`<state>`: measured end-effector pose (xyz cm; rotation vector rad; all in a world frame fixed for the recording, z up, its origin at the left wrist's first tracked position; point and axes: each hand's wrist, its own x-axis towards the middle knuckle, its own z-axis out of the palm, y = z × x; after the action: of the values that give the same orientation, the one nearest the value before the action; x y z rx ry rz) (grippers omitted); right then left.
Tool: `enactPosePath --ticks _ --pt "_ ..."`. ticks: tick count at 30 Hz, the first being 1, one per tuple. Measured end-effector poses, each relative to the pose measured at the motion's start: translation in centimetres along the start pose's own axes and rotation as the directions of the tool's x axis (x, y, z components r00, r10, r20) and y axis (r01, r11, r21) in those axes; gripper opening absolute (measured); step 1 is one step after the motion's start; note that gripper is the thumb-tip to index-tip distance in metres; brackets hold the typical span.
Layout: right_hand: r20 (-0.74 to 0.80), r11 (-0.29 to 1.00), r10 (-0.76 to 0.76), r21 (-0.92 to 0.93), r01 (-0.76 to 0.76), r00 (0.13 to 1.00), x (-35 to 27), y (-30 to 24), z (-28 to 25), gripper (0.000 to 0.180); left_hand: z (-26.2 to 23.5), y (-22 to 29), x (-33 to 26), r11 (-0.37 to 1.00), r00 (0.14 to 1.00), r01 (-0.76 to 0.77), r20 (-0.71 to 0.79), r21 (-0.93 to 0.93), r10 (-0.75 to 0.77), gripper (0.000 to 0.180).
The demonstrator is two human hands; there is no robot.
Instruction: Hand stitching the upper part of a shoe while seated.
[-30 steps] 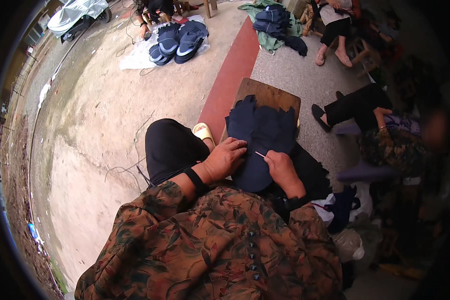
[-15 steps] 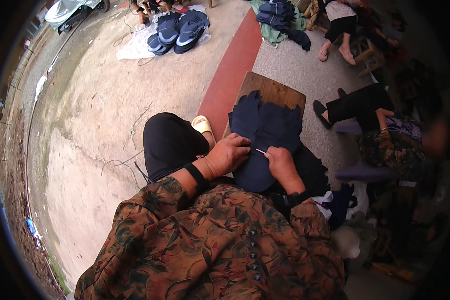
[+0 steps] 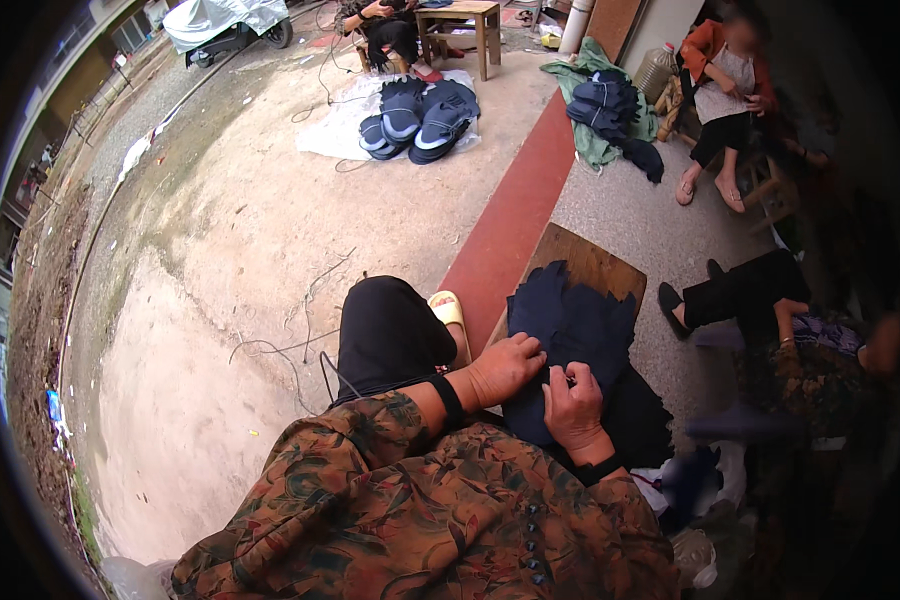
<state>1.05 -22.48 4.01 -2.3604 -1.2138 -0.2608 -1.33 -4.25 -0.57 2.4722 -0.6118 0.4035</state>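
Note:
A stack of dark navy fabric pieces [image 3: 582,325] with jagged edges lies on a wooden bench [image 3: 595,262] in front of me. My left hand [image 3: 510,368] rests on the left side of the pieces, fingers bent and closed on the fabric. Just to its right, my right hand [image 3: 573,405] is held over the stack with fingers curled in a pinch. Whatever is between those fingertips cannot be made out. The two hands are close together, and they cover the nearer part of the fabric.
Black cloth [image 3: 635,415] hangs off the bench's right side. Seated people are at the right and far back. Navy padded pieces [image 3: 420,118] lie on a white sheet [image 3: 330,138], others [image 3: 605,105] on green cloth [image 3: 595,150]. A cable [image 3: 342,378] runs near my left knee [image 3: 395,330].
The view has tilted upward, so more of the far yard shows. My right hand has turned and curled closer to my left. The thin pale stick at its fingertips is no longer visible.

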Motion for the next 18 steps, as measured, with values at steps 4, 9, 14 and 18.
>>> enactPosePath --ticks 4,9,14,18 --pt "0.096 0.996 -0.090 0.001 0.090 0.991 -3.0 1.2 1.8 0.042 -0.1 0.6 1.0 0.989 0.996 -0.066 0.071 0.132 0.057 0.020" --pt "0.131 0.994 -0.008 -0.103 0.022 0.991 -2.8 0.2 1.9 0.048 -0.2 1.0 1.6 0.949 0.985 -0.105 0.161 0.297 0.058 0.014" --pt "0.182 0.980 0.052 -0.199 -0.015 0.982 -2.1 -0.3 2.3 0.045 -2.9 -1.5 0.6 0.982 0.936 0.009 0.345 0.188 -0.074 0.021" --pt "0.211 0.980 0.100 -0.193 -0.058 0.972 -2.4 -0.1 2.8 0.043 -2.4 -2.1 0.3 0.998 0.987 -0.017 0.159 0.061 0.008 0.015"
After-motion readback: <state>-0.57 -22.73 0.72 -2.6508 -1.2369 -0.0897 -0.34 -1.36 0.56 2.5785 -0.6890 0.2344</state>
